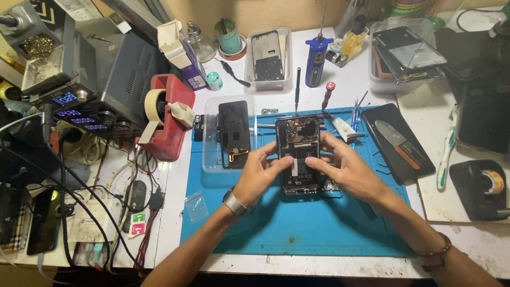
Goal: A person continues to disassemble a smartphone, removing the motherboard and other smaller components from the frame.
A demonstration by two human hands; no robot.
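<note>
Head cam: L hand (pixel 258 172) & R hand (pixel 345 166) grip opened phone (pixel 298 154) edges.

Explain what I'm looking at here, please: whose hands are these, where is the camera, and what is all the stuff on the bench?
The single picture comes from a camera worn on the person's head, looking down at their own two bare hands over a repair bench. The left hand and right hand both hold an opened smartphone, its back removed so the inner parts show, with fingertips pressing on its middle. It lies on a blue work mat. Just left of it is a clear plastic tray holding a black phone panel. Further left stands a red tape dispenser, with a soldering station beside it. Behind the phone lie screwdrivers; to the right, a toothbrush.
</note>
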